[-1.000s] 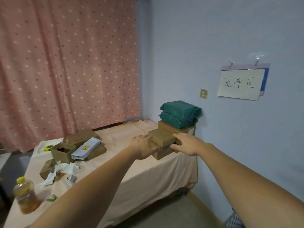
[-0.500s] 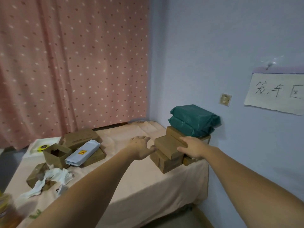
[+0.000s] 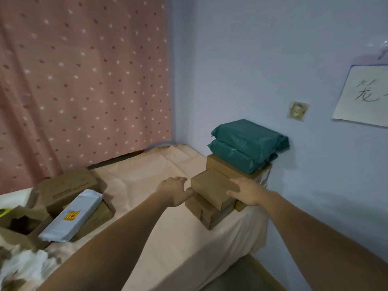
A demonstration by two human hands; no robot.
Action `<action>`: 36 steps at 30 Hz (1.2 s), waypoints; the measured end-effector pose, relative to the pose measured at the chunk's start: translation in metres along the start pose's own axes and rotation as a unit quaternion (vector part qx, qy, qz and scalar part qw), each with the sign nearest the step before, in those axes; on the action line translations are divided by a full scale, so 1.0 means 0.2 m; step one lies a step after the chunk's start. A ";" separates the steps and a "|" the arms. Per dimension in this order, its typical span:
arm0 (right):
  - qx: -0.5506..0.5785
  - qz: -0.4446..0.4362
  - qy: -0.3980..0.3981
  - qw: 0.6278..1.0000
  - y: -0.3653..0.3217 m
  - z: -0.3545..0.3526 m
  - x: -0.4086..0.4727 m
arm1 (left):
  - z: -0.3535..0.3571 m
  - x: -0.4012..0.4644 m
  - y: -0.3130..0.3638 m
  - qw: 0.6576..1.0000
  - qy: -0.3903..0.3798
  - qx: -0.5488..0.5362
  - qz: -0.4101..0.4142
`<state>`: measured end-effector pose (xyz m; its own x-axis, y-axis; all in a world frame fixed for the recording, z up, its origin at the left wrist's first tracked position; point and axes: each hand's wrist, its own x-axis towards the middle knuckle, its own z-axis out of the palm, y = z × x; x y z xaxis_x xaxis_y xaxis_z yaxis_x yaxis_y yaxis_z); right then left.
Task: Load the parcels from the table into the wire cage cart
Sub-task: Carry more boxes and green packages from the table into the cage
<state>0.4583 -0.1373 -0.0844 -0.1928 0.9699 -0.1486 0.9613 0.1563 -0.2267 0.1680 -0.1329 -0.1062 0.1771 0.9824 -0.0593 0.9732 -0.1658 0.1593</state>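
A small brown box lies on top of another brown box at the right end of the cloth-covered table. My left hand is at the small box's left end, thumb touching it, fingers relaxed. My right hand rests flat on its right end with fingers spread. Behind stands a larger brown box carrying two green plastic-wrapped parcels. A thin wire piece shows beside the stack; no cart is plainly visible.
At the table's left lie a grey-white mailer on brown cartons, an open carton and crumpled white paper. A pink dotted curtain hangs behind. The blue wall carries a socket and a paper sign.
The view has moved closer to the stack and the bottle at the left has left the frame. Both hands stay at the small brown box, with the right hand further over its right end.
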 end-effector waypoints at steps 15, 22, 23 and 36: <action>0.129 0.135 -0.064 0.980 0.43 0.33 0.72 | 0.51 0.97 -0.01 0.963 -0.103 -0.230 -0.095; 0.276 0.253 -0.086 0.923 0.58 0.56 0.97 | 0.74 1.25 -0.01 0.928 -0.083 -0.323 -0.166; 0.299 0.272 -0.097 0.909 0.59 0.59 0.99 | 0.77 1.28 -0.02 0.922 -0.083 -0.331 -0.182; 0.531 0.348 -0.058 0.770 0.61 0.87 1.12 | 0.89 1.39 -0.10 0.906 -0.092 -0.341 -0.234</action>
<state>0.4980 0.0671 -0.3125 0.2210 0.7166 -0.6616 0.1479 -0.6952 -0.7035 0.2233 0.1282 -0.3013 -0.1490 0.8901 -0.4306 0.6416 0.4184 0.6428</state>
